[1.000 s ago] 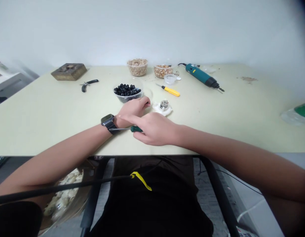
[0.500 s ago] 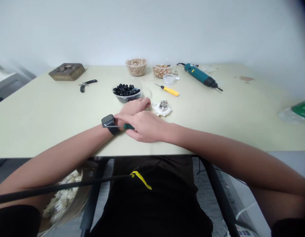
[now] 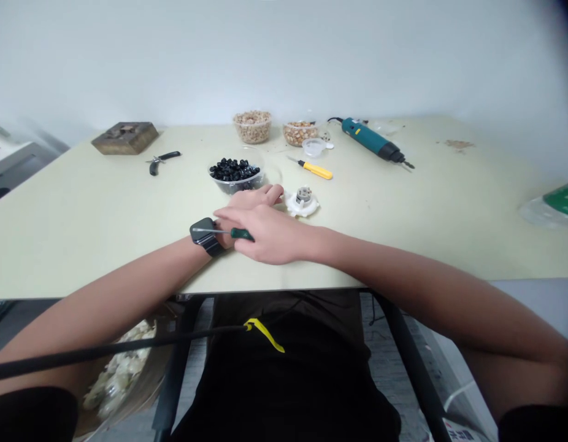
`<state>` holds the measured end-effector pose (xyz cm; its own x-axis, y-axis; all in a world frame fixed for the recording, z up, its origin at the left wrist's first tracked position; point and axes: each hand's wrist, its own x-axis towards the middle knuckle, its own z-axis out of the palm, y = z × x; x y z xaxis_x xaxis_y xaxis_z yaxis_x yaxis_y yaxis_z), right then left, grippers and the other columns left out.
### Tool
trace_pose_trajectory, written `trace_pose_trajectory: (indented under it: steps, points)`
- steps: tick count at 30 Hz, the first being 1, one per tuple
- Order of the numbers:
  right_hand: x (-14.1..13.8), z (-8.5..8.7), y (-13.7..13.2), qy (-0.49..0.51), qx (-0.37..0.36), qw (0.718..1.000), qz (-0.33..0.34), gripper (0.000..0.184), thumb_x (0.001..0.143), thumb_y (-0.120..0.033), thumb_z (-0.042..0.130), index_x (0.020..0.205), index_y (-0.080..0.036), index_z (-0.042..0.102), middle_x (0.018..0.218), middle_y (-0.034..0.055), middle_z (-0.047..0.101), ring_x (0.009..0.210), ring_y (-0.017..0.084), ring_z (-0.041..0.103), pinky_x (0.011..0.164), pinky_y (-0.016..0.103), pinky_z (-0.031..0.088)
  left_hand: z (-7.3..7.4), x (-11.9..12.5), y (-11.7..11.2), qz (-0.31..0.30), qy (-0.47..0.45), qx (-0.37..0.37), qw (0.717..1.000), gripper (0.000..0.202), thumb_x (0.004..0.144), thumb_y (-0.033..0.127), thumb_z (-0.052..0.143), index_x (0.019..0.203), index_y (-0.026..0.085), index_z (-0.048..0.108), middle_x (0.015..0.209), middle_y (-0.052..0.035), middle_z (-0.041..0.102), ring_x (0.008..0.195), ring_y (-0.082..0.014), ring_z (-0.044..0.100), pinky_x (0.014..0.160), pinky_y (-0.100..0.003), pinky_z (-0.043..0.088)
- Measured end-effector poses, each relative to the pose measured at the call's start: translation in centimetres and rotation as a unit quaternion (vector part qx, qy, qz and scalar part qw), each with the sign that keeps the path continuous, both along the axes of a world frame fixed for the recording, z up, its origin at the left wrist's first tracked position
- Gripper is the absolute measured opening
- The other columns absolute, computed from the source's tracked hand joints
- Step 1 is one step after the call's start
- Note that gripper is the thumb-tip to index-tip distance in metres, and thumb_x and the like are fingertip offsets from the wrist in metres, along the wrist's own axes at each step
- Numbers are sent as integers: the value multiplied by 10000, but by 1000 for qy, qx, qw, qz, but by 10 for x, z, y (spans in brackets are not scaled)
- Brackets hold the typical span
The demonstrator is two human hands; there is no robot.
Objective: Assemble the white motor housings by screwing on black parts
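Your right hand (image 3: 270,233) has a narrow grip on a green-handled screwdriver (image 3: 241,234), its shaft pointing left above your left wrist. Your left hand (image 3: 251,199) lies curled on the tabletop (image 3: 104,245), its grip unclear, between a clear bowl of black pieces (image 3: 235,175) and a white plastic part (image 3: 302,202).

Teal electric drill (image 3: 369,140), black-handled pliers (image 3: 162,161), and a square brown wooden block (image 3: 125,138)
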<state>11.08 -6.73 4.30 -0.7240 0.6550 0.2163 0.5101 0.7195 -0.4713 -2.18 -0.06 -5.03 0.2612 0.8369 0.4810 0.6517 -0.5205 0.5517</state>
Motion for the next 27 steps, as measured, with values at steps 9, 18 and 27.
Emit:
trace_pose_trajectory:
  steps: [9,18,27]
  points:
    - [83,33,37,135,13,979,-154,140,905,-233,748,1030,-217,687,972,40,711,900,220,617,808,361,456,54,-2,-4,-57,269,40,961,232,1122,267,510,1236,160,682,990,-146,803,803,-291,754,708,-393,512]
    - [110,0,46,202,28,959,-196,201,948,-418,762,959,-217,760,775,1,663,736,173,515,709,344,376,49,-11,3,-118,-82,-74,987,130,989,220,699,995,227,569,902,-44,809,711,-183,721,659,-315,524]
    - [106,1,37,178,13,964,-195,168,936,-370,766,896,-209,744,735,-8,654,709,169,547,717,349,384,55,-15,-1,-222,-244,-254,909,290,999,378,823,1040,188,608,964,-74,850,541,-88,692,523,-221,535]
